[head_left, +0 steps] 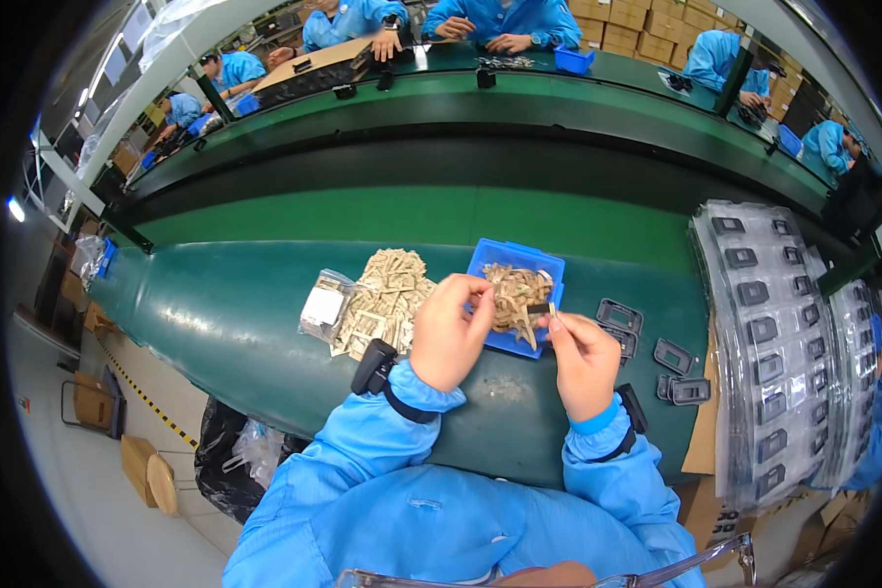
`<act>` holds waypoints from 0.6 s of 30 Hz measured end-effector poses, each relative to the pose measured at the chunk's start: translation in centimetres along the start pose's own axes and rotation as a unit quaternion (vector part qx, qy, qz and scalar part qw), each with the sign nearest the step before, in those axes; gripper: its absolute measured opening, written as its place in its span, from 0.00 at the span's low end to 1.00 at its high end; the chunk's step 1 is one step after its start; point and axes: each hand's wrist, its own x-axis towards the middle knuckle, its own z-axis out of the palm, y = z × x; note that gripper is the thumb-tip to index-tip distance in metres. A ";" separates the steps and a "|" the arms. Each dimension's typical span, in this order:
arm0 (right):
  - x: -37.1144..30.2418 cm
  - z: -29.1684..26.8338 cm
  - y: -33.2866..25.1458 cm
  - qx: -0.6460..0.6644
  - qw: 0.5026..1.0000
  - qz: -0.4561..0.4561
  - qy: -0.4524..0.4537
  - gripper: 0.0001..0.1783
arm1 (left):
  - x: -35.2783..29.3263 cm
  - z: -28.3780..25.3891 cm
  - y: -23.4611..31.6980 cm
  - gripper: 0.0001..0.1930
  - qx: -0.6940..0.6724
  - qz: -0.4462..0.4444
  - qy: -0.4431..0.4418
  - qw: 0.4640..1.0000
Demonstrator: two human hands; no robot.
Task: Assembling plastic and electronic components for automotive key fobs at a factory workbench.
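Observation:
My right hand [585,363] pinches a small dark strip with a pale end [540,309] between thumb and fingertips. The strip is held over the blue bin [490,252], which contains many tan, curled strips [515,294]. At the bin's left side my left hand [451,331] is closed, thumb against fingers; whatever is in that pinch is too small to make out. Left of this hand spreads a heap of flat cream-coloured pieces [392,279]. Against the heap leans a clear plastic bag with a white label [323,305].
Several black rectangular frames [689,391] lie right of the bin on the green table [235,323]. Stacked clear trays [769,367] holding black parts stand at the right edge. Across the line, people in blue work at another bench [608,91]. A black bag [227,461] hangs below left.

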 end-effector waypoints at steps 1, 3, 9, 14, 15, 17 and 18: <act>0.1 -0.1 0.1 -0.005 1.000 0.003 0.004 0.07 | 0.2 -0.3 0.5 0.04 0.001 -0.048 -0.016 0.999; 0.3 -0.2 0.2 0.069 0.996 0.056 0.016 0.08 | 0.2 0.1 0.2 0.05 -0.033 -0.099 -0.028 0.994; 0.2 -0.2 0.1 0.098 0.991 0.090 0.003 0.09 | -0.6 0.4 0.1 0.10 -0.169 -0.060 -0.116 0.977; 0.3 -0.5 0.2 0.091 0.994 0.044 -0.045 0.11 | -1.5 1.0 0.5 0.10 -0.369 -0.178 -0.203 0.889; 0.3 -0.7 0.6 0.101 0.993 0.023 -0.050 0.11 | -1.6 1.2 0.4 0.10 -0.370 -0.177 -0.201 0.890; 0.4 -0.4 0.6 0.113 0.992 0.000 -0.060 0.13 | -1.9 1.2 0.2 0.08 -0.411 -0.159 -0.157 0.884; 0.5 -0.2 0.4 0.075 0.996 -0.020 -0.046 0.16 | -1.7 0.9 0.3 0.08 -0.410 -0.157 -0.153 0.885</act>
